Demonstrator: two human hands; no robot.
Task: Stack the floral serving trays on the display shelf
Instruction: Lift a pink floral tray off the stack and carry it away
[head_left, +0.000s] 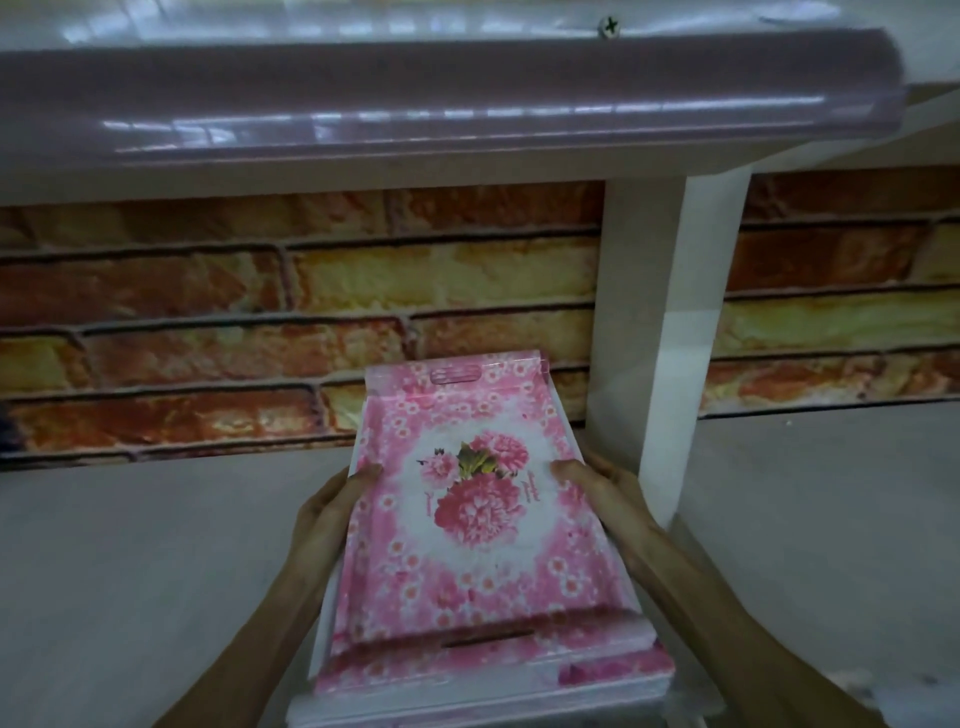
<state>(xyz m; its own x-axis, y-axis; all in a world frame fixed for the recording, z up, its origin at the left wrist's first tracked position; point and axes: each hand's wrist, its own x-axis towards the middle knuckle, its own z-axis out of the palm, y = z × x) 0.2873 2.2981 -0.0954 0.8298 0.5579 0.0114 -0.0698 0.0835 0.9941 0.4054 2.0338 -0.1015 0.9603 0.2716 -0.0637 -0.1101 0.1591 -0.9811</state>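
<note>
A pink floral serving tray (478, 525) with a big red flower print and slot handles at both ends lies on top of a stack of similar trays (493, 691), low in the middle of the view. My left hand (327, 514) grips the top tray's left edge, thumb on its rim. Its right edge is held by my right hand (602, 493), fingers curled over the rim. The stack rests on the grey shelf surface (156, 561), its far end pointing toward the back wall.
A brick-pattern back wall (291, 322) closes the shelf bay. A white upright post (670, 338) stands just right of the trays. An upper shelf edge (415, 104) with a glossy purplish front strip overhangs. Another bay (831, 493) lies beyond the post.
</note>
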